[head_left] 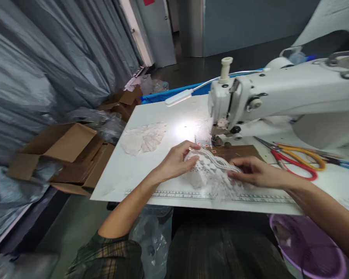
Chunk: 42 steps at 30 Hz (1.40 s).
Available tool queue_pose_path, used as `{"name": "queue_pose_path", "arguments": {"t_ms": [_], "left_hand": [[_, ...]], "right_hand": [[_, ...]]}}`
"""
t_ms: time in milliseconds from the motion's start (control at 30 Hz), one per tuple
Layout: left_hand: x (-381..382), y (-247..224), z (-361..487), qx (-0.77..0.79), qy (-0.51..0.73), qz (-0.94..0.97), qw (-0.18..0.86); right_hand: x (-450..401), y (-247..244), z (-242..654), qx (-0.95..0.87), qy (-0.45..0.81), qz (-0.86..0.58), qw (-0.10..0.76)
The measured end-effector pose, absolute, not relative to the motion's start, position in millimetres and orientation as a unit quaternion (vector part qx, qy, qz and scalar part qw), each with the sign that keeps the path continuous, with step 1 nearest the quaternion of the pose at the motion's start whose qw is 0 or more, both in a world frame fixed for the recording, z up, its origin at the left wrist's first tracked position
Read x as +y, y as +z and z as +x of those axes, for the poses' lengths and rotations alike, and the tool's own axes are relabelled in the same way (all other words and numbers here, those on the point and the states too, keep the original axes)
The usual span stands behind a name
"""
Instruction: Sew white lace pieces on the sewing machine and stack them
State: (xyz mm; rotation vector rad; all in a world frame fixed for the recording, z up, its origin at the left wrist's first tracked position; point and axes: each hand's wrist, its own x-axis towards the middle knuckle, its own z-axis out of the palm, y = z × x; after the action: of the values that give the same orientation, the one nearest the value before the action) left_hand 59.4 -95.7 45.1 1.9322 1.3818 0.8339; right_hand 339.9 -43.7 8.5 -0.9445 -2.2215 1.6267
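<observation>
A piece of white lace [211, 168] is stretched between my two hands, just in front of the sewing machine [231, 100]. My left hand [178, 159] pinches its left end between thumb and fingers. At the other end, my right hand [250, 170] grips the scalloped edge, its fingers closed. The lower part of the lace hangs loose over the ruler strip along the table's front edge. Behind the lace are the machine's needle and presser foot [216, 139], with a brown plate [241, 151] beside them.
More lace [145, 137] lies on the white table [116, 174] at left. Red-handled scissors [293, 164] and yellow-handled scissors [305, 153] rest at right. A lamp [178, 97] lights the tabletop. Cardboard boxes [66, 155] stand left; a purple basket [311, 244] is below right.
</observation>
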Motion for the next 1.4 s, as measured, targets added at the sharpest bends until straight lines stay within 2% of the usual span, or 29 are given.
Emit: {"name": "queue_pose_path", "arguments": {"t_ms": [133, 233, 333, 467, 567, 667, 733, 833, 900, 967, 1067, 1167, 1267, 1400], "left_hand": [[-68, 22, 51, 0.519, 0.234, 0.811, 0.137], [-55, 7, 52, 0.460, 0.228, 0.857, 0.042], [-54, -3, 58, 0.393, 0.203, 0.896, 0.044], [-61, -6, 64, 0.381, 0.159, 0.910, 0.047], [-67, 0, 65, 0.411, 0.205, 0.885, 0.072], [-72, 9, 68, 0.471, 0.269, 0.814, 0.206], [-76, 14, 71, 0.499, 0.290, 0.752, 0.317], [-78, 16, 74, 0.563, 0.292, 0.681, 0.366], [-78, 13, 75, 0.609, 0.282, 0.660, 0.338], [-77, 10, 76, 0.631, 0.277, 0.654, 0.313], [-78, 9, 78, 0.636, 0.284, 0.633, 0.338], [-79, 13, 79, 0.645, 0.271, 0.615, 0.363], [-80, 19, 78, 0.661, 0.262, 0.612, 0.346], [-78, 22, 75, 0.657, 0.285, 0.583, 0.384]], "right_hand": [[-10, 15, 336, -0.788, 0.427, -0.423, 0.133], [6, 22, 329, -0.794, 0.355, -0.481, 0.113], [12, 24, 326, -0.803, 0.321, -0.493, 0.092], [13, 20, 336, -0.808, 0.307, -0.494, 0.090], [8, 19, 335, -0.774, 0.359, -0.508, 0.118], [-3, 19, 316, -0.714, 0.442, -0.523, 0.144], [-10, 19, 299, -0.666, 0.544, -0.483, 0.166], [-15, 19, 285, -0.631, 0.635, -0.396, 0.201], [-15, 18, 288, -0.688, 0.563, -0.410, 0.204], [-14, 16, 297, -0.768, 0.429, -0.432, 0.198], [-15, 6, 309, -0.860, 0.255, -0.389, 0.210], [-16, -7, 312, -0.911, 0.141, -0.330, 0.204], [-13, -18, 309, -0.926, 0.089, -0.319, 0.184], [-11, -23, 310, -0.920, 0.096, -0.327, 0.192]]}}
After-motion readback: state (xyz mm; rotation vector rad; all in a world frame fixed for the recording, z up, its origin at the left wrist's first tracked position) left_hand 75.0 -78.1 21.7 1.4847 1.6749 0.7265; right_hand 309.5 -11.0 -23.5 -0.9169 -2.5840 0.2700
